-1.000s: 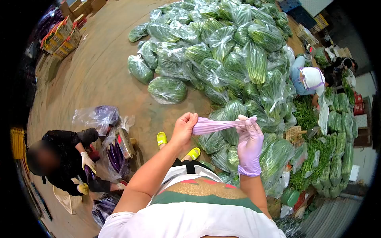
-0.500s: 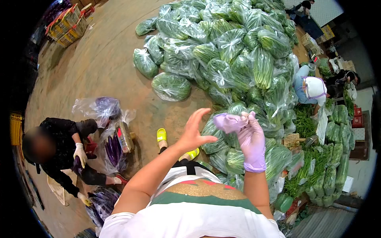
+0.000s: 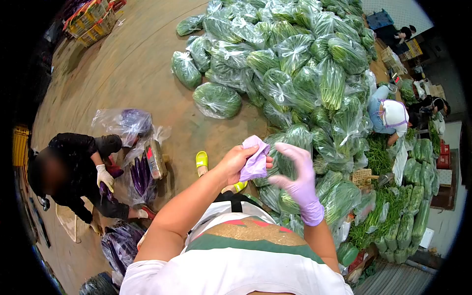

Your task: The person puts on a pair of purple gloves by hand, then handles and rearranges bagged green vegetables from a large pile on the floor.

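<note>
A crumpled lilac glove (image 3: 254,164) is pinched in my left hand (image 3: 239,161), which is bare. Its fingers and thumb close around the upper part, and the rest hangs down in front of them. My right hand (image 3: 298,183) wears a matching lilac glove and holds nothing. Its fingers and thumb are spread apart, just right of the loose glove without touching it. Beyond both hands lies a big pile of clear plastic bags (image 3: 295,128) stuffed with long green vegetables.
At left, a co-worker (image 3: 73,172) in black sits handling eggplants (image 3: 141,174) beside a weighing scale (image 3: 155,159). On the right, another person (image 3: 391,115) bends over loose greens (image 3: 376,153). Yellow crates (image 3: 91,22) stand at the far left.
The loose glove has passed from my right hand to my left. My left fingers have closed on it, and my right fingers have opened. The co-worker at left has shifted slightly.
</note>
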`<state>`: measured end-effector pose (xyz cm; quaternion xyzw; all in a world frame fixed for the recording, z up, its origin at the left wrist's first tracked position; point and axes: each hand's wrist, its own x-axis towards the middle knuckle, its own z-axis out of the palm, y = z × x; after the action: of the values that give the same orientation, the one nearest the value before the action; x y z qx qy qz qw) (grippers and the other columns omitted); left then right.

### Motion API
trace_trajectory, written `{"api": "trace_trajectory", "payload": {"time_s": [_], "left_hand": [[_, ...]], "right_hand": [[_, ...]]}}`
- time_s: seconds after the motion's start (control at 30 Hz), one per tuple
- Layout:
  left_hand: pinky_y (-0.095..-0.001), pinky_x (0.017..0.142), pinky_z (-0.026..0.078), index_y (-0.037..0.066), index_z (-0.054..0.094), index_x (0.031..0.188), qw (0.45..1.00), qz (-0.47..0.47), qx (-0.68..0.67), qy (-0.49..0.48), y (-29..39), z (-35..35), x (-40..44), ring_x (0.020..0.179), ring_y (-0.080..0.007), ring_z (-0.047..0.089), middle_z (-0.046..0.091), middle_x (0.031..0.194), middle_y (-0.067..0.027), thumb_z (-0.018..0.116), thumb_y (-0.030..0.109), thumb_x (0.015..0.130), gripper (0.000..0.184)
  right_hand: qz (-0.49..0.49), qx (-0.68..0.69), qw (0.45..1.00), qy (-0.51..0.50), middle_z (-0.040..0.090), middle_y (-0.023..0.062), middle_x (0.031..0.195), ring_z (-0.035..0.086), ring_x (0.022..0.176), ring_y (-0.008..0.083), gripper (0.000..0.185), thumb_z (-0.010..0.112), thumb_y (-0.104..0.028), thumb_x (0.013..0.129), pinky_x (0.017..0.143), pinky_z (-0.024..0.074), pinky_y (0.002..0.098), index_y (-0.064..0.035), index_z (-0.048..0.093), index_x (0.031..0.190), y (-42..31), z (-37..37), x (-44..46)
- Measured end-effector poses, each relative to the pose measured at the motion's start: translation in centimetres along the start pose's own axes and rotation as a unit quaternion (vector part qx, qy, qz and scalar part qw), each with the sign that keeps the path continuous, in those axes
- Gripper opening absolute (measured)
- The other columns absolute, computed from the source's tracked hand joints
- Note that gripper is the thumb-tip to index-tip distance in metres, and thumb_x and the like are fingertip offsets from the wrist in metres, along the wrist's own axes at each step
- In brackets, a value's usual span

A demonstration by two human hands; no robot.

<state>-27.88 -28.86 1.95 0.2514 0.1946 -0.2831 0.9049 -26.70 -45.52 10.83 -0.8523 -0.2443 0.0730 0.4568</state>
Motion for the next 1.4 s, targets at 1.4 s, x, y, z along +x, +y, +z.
{"api": "trace_trajectory", "payload": {"time_s": [1.4], "left_hand": [[-0.0192, 0.057, 0.036, 0.005, 0.051, 0.074, 0.92, 0.098, 0.377, -0.051, 4.6, 6.0, -10.4, 0.063, -0.0032, 0.044, 0.048, 0.067, 0.0049, 0.059, 0.009, 0.077, 0.01]], "right_hand": [[0.011, -0.124, 0.992, 0.014, 0.048, 0.0076, 0.055, 0.047, 0.05, 0.0228, 0.014, 0.064, -0.005, 0.058, 0.047, 0.0347, 0.0321, -0.0033, 0.051, 0.06, -6.5, -1.3, 1.9]]}}
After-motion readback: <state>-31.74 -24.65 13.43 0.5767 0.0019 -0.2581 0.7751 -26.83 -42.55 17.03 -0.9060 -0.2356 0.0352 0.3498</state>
